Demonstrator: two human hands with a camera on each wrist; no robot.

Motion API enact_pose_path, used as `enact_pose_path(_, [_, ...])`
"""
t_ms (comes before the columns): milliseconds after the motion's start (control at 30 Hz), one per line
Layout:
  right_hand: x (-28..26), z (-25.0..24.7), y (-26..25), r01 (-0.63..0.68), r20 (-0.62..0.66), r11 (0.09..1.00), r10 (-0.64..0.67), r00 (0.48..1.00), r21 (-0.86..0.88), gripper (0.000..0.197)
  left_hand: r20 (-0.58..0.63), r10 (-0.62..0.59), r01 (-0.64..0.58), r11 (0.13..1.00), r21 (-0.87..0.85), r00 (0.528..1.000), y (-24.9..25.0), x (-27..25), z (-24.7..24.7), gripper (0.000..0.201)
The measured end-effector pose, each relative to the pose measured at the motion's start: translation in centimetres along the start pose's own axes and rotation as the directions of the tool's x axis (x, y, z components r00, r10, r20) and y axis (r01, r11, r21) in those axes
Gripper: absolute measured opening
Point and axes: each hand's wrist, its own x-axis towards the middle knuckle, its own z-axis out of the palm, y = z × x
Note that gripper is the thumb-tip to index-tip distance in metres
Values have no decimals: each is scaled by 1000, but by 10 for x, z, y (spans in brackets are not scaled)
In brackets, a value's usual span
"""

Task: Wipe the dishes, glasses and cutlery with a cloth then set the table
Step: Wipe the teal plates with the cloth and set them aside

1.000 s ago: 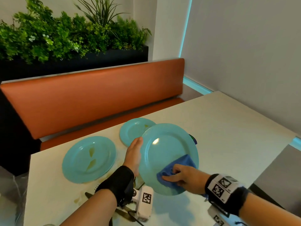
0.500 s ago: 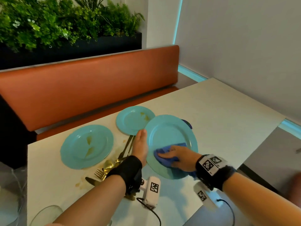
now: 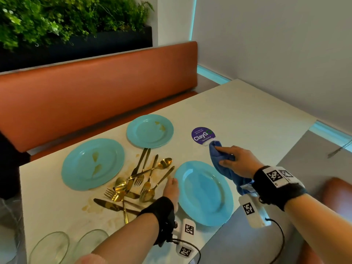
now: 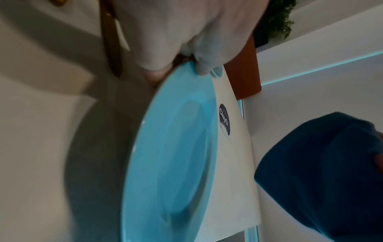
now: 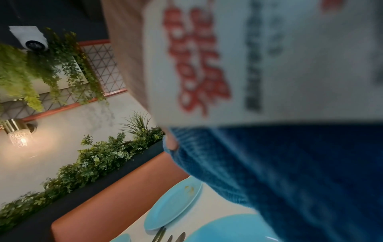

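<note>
orange bench seat (image 3: 99,96), green planter hedge (image 3: 62,20), purple sticker (image 3: 202,135), wall lamp (image 5: 18,133)

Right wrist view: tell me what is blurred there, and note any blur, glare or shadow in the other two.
Right wrist view: a white label with red lettering fills the top, too blurred to read; the blue cloth is soft, the planter hedge sharp. Left wrist view: motion-smeared, the left hand washed pale, a shadow beside the plate. Head view: mostly sharp, no strong glare.
</note>
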Motion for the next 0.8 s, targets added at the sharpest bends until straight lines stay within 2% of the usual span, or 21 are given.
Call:
enact_pose_path(100, [-7,5,4,-34,6,999,34,999,35,48,-42,-19,25,989,142,999,-6,2,-2,24])
enact_pose_path(167, [-9,7,6,-56,12,996,56,998,62,48,-88,-18,43,958,284,996,-11,10,-5,33])
enact_pose_path(300, [-11,11,7,-80,38,993,78,996,82,49,-134,-14,89,817,570,991,-13,10,-11,35])
enact_pose_path(433, [-8,15,5,-89,49,990,84,995,109,50,-181,11,119,716,687,983,-12,12,-14,44])
enact_pose_path(567, [-1,16,-2,-81,51,990,76,996,114,50,-163,116,59,612,789,980,5,18,-14,50])
enact_pose_path(667, [8,14,-7,-70,48,989,64,997,129,50,-117,206,-33,609,793,972,39,28,-15,44])
enact_pose_path(800, [36,5,-15,-46,35,980,40,999,193,48,-217,265,-36,706,707,940,98,58,-30,41])
